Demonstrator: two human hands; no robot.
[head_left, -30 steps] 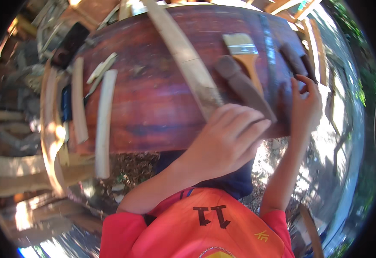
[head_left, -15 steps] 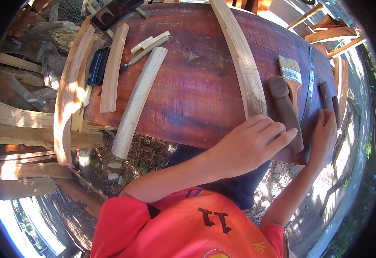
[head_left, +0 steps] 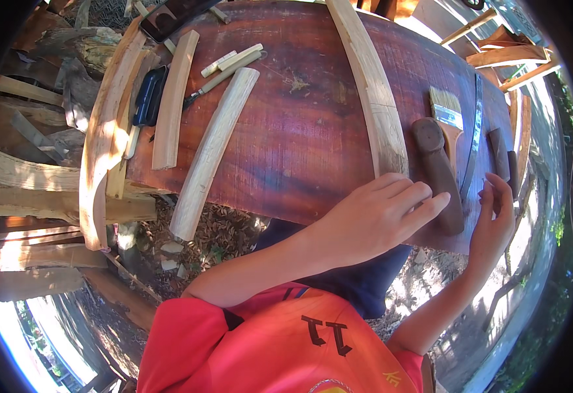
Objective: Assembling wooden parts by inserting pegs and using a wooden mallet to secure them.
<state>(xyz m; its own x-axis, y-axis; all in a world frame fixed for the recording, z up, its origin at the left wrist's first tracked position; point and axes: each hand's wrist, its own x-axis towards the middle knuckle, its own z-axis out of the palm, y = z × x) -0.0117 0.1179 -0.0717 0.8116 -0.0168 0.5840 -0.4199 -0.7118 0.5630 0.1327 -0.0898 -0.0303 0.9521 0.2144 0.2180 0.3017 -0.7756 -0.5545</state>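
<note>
My left hand (head_left: 388, 213) is closed at the near end of a long pale wooden strip (head_left: 371, 92), which lies across the table; the curled fingers partly cover that end. To the right of this hand lies a dark brown, mallet-like wooden tool (head_left: 441, 183). A paintbrush (head_left: 448, 112) with pale bristles rests beyond it. My right hand (head_left: 494, 219) is raised over the table's right edge, its thumb and fingers drawn together. Whatever may be between those fingertips is too small to make out. A thin dark metal strip (head_left: 475, 141) and short dark pieces (head_left: 498, 154) lie close to it.
The reddish-brown table (head_left: 299, 144) carries a pale wooden bar (head_left: 214, 154), a second wooden strip (head_left: 175, 105), a thin-handled tool (head_left: 224, 75) and a dark blue object (head_left: 149, 98) on its left. A curved plank (head_left: 103, 144) stands along the left edge. Timber lies around.
My right hand has drawn back slightly from the short dark pieces, toward me, with its fingers lifted. My left hand stays at the strip's end. The view has shifted a little.
</note>
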